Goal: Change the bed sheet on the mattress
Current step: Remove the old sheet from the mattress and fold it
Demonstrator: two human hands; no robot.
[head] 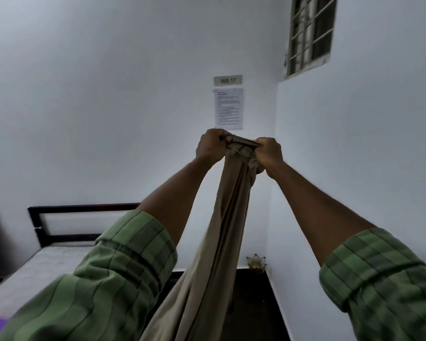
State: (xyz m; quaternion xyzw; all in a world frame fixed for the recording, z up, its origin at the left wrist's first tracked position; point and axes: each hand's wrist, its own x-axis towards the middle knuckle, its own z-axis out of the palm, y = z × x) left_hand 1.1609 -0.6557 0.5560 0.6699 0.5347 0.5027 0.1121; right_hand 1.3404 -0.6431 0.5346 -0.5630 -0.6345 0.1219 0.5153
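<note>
left hand point(210, 146) and right hand point(268, 152) clamp bunched sheet point(221, 217) overhead; find corners, spread hands, drape over bare mattress point(35, 274).

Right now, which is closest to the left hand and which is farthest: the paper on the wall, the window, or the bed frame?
From the left hand, as the head view shows it:
1. Paper, on the wall just above the hand.
2. Bed frame, lower left, by the mattress.
3. Window, high up on the right wall.
</note>
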